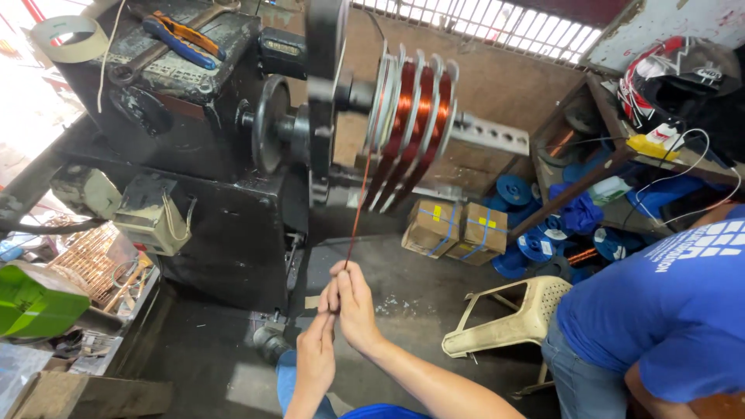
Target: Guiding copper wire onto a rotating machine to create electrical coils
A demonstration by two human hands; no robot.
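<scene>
A thin copper wire [358, 203] runs down from a coil former [411, 109] wound with copper on a black winding machine [194, 140]. My right hand [353, 302] pinches the wire's lower end between its fingers. Just below and to the left, my left hand [317, 348] also closes on the wire, touching the right hand. Both hands are held out in front of the machine, above the grey floor.
Another person in a blue shirt [667, 310] bends at the right. A tipped beige plastic stool [512, 310] lies beside them. Two cardboard boxes [458, 229] and blue spools [543, 233] sit behind. Pliers [182, 39] rest atop the machine; a helmet [671, 74] on a shelf.
</scene>
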